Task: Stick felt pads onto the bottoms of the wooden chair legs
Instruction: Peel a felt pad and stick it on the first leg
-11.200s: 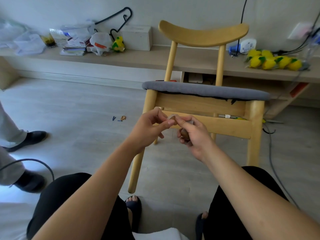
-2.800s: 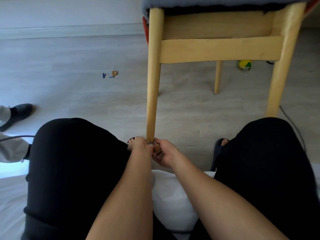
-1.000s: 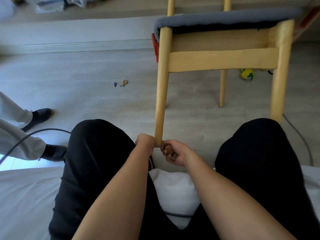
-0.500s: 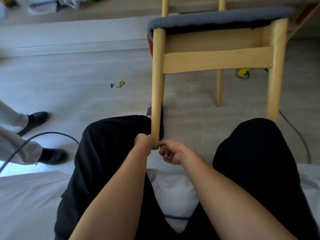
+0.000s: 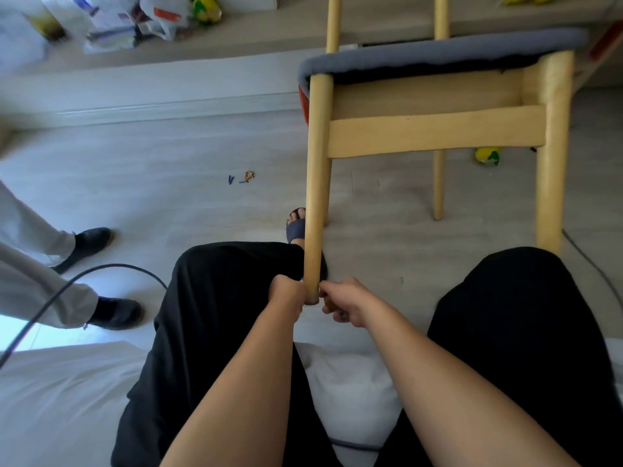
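Chair leg [image 5: 315,183] lifted | left hand [image 5: 288,294] grips end | right hand [image 5: 344,305] pinches tip

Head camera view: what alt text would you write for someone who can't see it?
A seated person's left hand grips the bottom end of a pale wooden chair leg, while the curled right hand touches its tip. The wooden chair with a grey cushioned seat tilts toward them; no felt pad is visible.

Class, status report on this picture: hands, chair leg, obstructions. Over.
Left hand grips chair leg at its bottom end. Right hand curled against that end; pad hidden. Nothing blocks the hands.
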Demonstrator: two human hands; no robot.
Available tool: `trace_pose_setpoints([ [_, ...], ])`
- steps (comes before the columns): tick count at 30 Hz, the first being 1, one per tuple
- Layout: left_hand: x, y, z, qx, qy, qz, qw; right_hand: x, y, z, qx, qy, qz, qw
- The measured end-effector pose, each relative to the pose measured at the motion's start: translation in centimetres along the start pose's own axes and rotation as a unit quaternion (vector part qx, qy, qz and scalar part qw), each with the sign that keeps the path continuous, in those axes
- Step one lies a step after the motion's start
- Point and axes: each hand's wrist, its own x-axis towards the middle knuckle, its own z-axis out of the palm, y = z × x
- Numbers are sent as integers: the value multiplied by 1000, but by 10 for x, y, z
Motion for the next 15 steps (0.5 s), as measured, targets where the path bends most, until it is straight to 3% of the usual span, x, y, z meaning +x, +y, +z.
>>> trace_pose_setpoints([
  [4, -2, -1, 1, -43, 5, -36, 998, -2, 1, 6, 46, 14, 7, 999],
  [11, 1, 0, -6, 59, -25, 28, 998, -10, -4, 6, 16, 23, -19, 999],
  [15, 12, 7, -19, -25, -21, 39, 999, -11, -4, 3, -13, 52, -47, 997],
])
